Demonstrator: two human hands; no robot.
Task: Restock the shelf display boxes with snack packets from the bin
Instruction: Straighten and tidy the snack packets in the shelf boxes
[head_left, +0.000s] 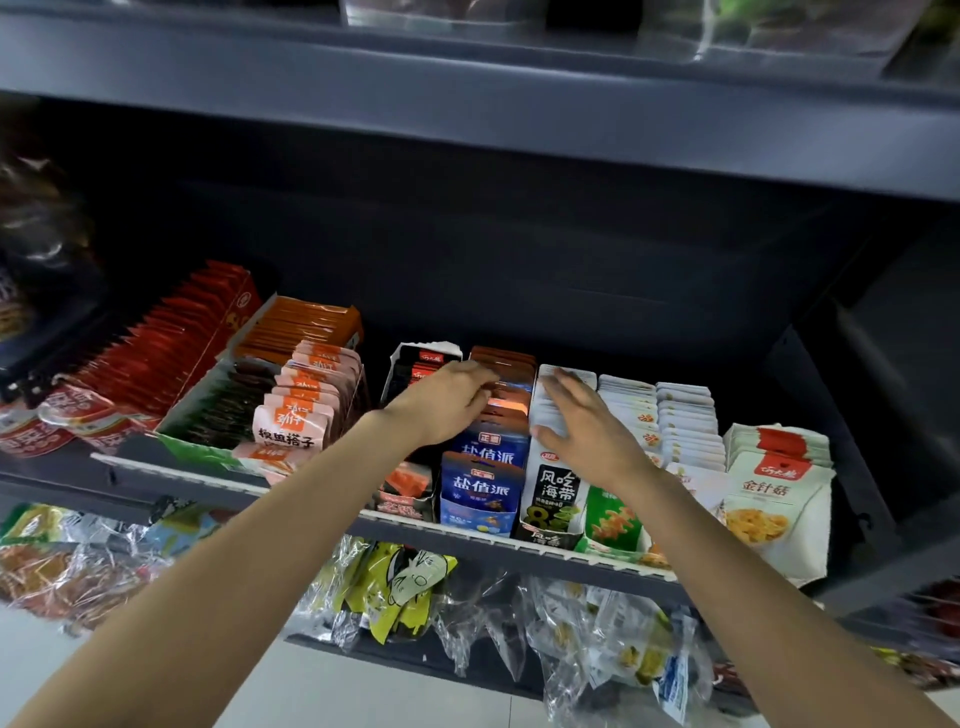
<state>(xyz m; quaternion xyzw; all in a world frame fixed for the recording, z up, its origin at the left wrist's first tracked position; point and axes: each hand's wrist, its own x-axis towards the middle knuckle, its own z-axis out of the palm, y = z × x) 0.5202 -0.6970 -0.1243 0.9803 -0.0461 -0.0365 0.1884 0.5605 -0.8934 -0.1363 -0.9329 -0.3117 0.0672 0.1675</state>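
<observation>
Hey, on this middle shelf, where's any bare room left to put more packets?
Bare shelf lies behind the display boxes, along the dark back wall, and at the far right beyond the white mushroom packets. The front row is crowded, box against box.

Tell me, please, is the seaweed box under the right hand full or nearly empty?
Full: white packets stand packed from front to back of the seaweed box, under the right hand.

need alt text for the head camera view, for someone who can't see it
Two bare arms reach into a dark shelf of snack display boxes: the left hand rests on a row of blue and orange packets, the right hand lies flat on a row of white seaweed packets. Red packets fill boxes to the left, and clear bags hang below.
</observation>
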